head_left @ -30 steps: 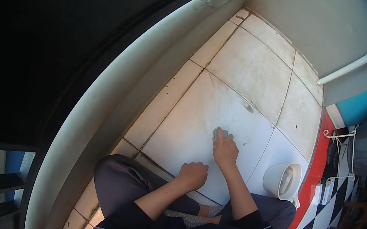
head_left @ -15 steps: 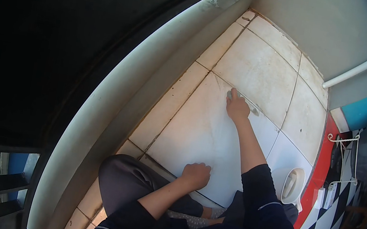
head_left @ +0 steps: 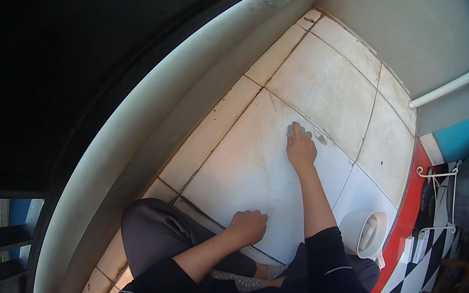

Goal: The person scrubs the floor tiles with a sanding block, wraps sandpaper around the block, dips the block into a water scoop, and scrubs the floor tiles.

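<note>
My right hand (head_left: 301, 149) presses a small grey-green scouring pad (head_left: 291, 130) against a large white floor tile (head_left: 232, 158), near its far grout line. Its fingers are curled over the pad and hide most of it. A dark wet smudge (head_left: 321, 139) lies on the tile just right of the fingers. Closer to my body, my left hand (head_left: 248, 227) rests knuckles-down on the same tile, curled into a fist, with nothing visible in it. Beside my right knee stands a white plastic dipper (head_left: 372, 234) with a pale object inside that I cannot make out.
A low grey ledge (head_left: 145, 126) runs along the left, and a grey wall (head_left: 378, 16) closes the far end. On the right are a white pipe (head_left: 456, 80), a red strip (head_left: 409, 205) and a white wire rack (head_left: 442, 173). My crossed legs (head_left: 165, 234) fill the near side.
My right hand has shifted slightly down with the pad, and its fingers look more spread over it. The dark smudge now shows beside it. My left hand stays in place.
</note>
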Available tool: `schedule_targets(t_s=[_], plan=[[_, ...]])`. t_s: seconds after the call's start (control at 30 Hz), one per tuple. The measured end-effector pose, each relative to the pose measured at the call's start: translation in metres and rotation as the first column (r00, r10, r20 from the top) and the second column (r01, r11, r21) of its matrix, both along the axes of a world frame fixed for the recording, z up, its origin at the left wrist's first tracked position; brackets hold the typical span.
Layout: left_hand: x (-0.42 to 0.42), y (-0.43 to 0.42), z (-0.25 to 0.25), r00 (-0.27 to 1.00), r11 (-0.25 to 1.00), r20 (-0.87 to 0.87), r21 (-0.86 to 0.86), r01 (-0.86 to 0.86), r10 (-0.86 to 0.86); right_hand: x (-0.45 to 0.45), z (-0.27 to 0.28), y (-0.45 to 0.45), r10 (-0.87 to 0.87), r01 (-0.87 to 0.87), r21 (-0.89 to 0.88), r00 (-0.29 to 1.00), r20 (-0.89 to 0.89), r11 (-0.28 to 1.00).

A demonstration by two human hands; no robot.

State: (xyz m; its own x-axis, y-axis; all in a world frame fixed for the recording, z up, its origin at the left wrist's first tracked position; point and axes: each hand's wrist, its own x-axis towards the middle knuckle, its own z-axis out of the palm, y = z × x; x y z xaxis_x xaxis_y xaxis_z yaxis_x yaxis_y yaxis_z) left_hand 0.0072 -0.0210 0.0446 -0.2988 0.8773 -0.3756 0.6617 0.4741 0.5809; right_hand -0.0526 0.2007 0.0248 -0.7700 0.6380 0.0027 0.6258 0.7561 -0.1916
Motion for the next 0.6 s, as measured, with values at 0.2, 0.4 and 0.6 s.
schedule_targets(t_s=[0.2,0.4,0.6], plan=[[-0.009,-0.004,-0.003,0.999,0.999,-0.038,-0.036,-0.012,0.011,-0.056,-0.003,0.045,0.02,-0.018,-0.024,0.998,0.062,1.0],[-0.008,-0.006,-0.003,1.0,0.999,-0.021,-0.033,-0.014,0.013,0.021,-0.001,0.06,-0.103,0.101,0.05,0.993,0.049,0.994],[-0.002,0.002,0.007,0.999,1.0,-0.033,0.017,0.006,-0.006,0.088,0.001,0.082,-0.288,0.285,0.046,0.954,0.088,0.958]])
